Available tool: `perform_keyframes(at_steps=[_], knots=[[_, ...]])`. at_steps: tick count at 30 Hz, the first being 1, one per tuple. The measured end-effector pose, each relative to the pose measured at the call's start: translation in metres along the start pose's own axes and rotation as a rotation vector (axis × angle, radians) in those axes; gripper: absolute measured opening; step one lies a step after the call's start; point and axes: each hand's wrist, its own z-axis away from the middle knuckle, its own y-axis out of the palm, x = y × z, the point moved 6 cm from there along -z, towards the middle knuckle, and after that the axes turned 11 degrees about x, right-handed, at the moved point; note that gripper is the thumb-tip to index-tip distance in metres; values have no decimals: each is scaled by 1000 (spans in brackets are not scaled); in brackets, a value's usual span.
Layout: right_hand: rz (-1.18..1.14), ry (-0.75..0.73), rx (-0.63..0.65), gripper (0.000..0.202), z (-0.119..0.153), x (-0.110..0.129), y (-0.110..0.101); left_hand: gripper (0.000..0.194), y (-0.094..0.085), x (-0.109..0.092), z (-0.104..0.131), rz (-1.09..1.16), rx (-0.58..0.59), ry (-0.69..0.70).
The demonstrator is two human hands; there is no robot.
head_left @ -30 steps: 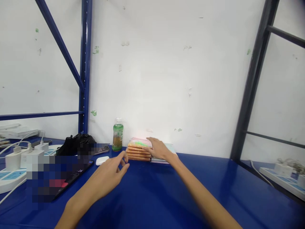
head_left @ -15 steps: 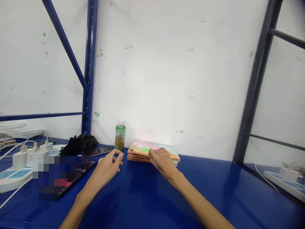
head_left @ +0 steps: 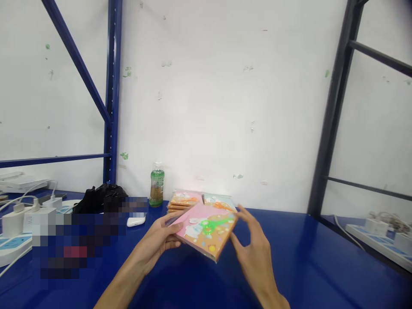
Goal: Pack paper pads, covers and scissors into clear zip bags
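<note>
A pink and orange paper booklet pack in clear plastic wrap is tilted above the blue table. Small green scissors lie on its patterned front. My left hand grips its left corner, thumb on top and fingers beneath. At the opposite edge, my right hand curves around it, its fingertips against the right corner and side. Behind it, partly hidden, stand a stack of similar pink packs and a pale blue pack, both with orange scissors.
A green-labelled bottle stands by the wall. To the left are a white earbud case, a black plastic bag and a power strip with chargers. Part of that side is pixelated. A dark frame post rises at the right.
The top pack with green scissors has come off the stack toward me. My left hand has moved right to grip it, and my right hand has moved from the stack to its right edge.
</note>
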Motion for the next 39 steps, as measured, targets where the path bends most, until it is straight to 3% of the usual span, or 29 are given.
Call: perform_keyframes(at_steps=[1, 3, 6, 8, 12, 17, 22, 27, 30, 33, 36, 39], knots=[[-179, 197, -4, 41, 2, -13, 4, 62, 1, 0, -1, 3, -21, 15], [-583, 549, 137, 58, 10, -31, 28, 69, 5, 0, -2, -8, -43, 46], [-940, 787, 415, 64, 22, -27, 59, 68, 15, 1, -2, -52, -21, 52], [-1003, 792, 393, 60, 20, -24, 58, 62, 21, 2, -2, -84, 2, 45], [-1074, 800, 259, 52, 12, -22, 35, 52, 27, 3, -3, -121, 44, 22], [-1076, 807, 247, 59, 8, -12, 14, 50, 24, 8, -7, -161, 52, -64], [-1043, 808, 283, 69, 10, -11, 17, 69, 28, 17, -5, -178, 99, -180], [-1025, 817, 318, 62, 13, -17, 24, 68, 33, 20, -3, -212, 121, -197], [-864, 760, 423, 54, 13, -27, 28, 62, 32, 20, -3, -207, 100, -179], [-577, 614, 512, 61, 5, -45, 24, 59, 29, 20, -1, -191, 101, -189], [-345, 583, 486, 70, -2, -74, 3, 55, 23, 19, 0, -207, 96, -206], [-144, 631, 446, 61, -3, -103, -31, 52, 16, 17, 1, -241, 70, -200]])
